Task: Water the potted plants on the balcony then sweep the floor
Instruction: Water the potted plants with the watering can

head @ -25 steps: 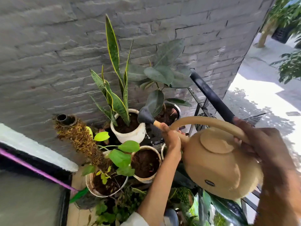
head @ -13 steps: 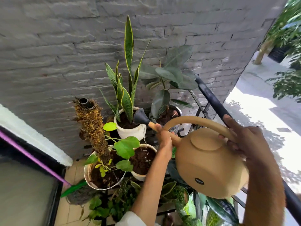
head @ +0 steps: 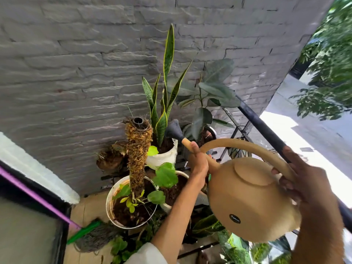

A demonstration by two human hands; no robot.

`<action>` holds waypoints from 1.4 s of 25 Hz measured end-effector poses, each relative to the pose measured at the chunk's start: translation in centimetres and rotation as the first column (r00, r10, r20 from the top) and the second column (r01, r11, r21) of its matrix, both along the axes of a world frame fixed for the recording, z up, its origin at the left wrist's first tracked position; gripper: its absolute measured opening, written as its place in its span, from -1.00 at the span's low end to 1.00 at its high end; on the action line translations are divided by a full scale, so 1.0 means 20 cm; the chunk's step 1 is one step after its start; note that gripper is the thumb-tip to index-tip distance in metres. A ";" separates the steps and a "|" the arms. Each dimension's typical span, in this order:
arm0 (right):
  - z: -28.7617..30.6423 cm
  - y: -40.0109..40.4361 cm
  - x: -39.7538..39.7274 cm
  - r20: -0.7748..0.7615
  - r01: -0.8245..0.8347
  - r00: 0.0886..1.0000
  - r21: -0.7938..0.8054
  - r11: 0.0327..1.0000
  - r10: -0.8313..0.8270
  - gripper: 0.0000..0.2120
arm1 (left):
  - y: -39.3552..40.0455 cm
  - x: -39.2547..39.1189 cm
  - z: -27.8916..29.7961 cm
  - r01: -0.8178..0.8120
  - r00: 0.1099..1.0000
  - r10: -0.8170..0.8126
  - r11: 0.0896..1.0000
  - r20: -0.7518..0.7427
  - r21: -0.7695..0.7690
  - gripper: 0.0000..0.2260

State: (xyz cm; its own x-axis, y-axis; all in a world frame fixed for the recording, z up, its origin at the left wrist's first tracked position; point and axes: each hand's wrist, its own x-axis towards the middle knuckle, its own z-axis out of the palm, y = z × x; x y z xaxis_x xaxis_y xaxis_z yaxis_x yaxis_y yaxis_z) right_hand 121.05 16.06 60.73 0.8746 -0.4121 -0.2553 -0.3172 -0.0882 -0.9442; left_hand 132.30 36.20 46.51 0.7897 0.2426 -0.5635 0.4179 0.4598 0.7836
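Two hands work a round tan plastic watering can (head: 249, 202) on a balcony. Nearest, at right, the right hand (head: 304, 180) is curled round the back end of its arched handle; the left hand (head: 198, 162), w/ forearm reaching up from the near edge, is wrapped round the slim spout just behind the dark grey rose (head: 174, 130). Mid-scene, left of the can, a white pot w/ a moss pole (head: 131, 202) and a second soil-filled pot (head: 175, 189) sit close together. Farther, the rose hangs over the white pot of the snake plant (head: 163, 155), w/ a rubber plant (head: 205, 119) beside it, against the grey brick wall (head: 76, 63). No stream is visible, so whether any pot is done can't be told. Watering looks early; sweeping not yet begun, w/ a green-headed broom (head: 85, 230) on the floor, near left.
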 end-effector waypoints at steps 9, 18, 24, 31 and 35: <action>-0.02 0.19 -0.21 0.076 0.027 0.997 0.028 0.999 -0.029 -0.29 | 0.24 -0.28 0.09 0.050 0.996 -0.053 0.998 0.069 0.047 -0.50; -0.01 0.25 -0.42 0.069 -0.075 0.995 0.032 0.997 0.072 -0.32 | 0.31 -0.55 0.07 -0.018 0.996 0.022 0.999 0.089 -0.049 -0.39; 0.04 0.33 -0.52 0.064 -0.151 0.987 0.024 0.988 0.149 -0.54 | 0.36 -0.71 0.04 -0.096 0.994 0.100 0.991 0.047 -0.090 -0.38; 0.04 0.41 -0.52 0.073 -0.171 0.983 0.009 0.985 0.170 -0.34 | 0.48 -0.79 0.07 -0.164 0.983 0.171 0.982 0.070 -0.089 -0.41; 0.05 0.52 -0.49 0.097 -0.191 0.977 0.015 0.981 0.189 -0.50 | 0.61 -0.80 0.12 -0.163 0.985 0.166 0.984 0.051 -0.072 -0.47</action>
